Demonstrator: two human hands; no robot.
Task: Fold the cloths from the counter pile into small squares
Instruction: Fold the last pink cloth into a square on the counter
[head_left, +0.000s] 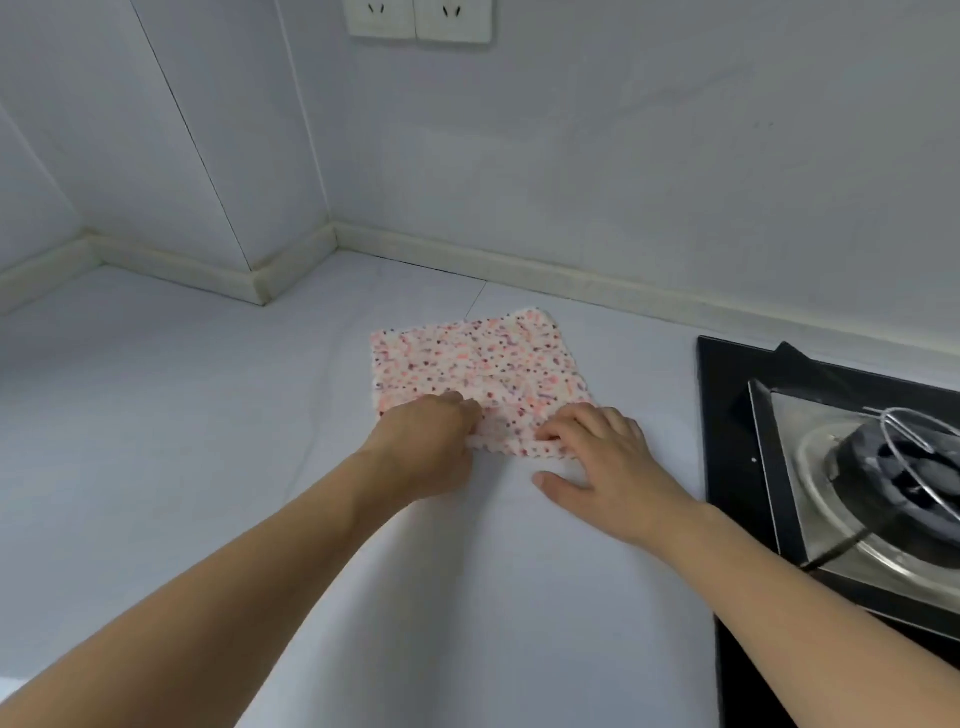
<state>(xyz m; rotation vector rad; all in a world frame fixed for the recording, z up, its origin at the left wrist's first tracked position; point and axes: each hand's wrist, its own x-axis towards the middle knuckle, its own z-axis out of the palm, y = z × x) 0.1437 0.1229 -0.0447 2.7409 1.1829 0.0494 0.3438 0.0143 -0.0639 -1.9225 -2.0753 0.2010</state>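
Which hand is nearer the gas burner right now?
Right. The right hand lies at the speckled cloth's near right corner, on the side toward the gas burner; the left hand holds the cloth's near left edge, farther away.

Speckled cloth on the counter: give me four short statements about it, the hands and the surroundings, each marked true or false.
1. Both hands are at the near edge of the speckled cloth. True: the left hand and right hand grip that edge.
2. The cloth lies on the gas stove. False: it lies on the white counter, left of the gas stove.
3. Wall sockets are on the wall above the counter. True.
4. A pile of other cloths sits beside this one. False: only this one cloth is in view.
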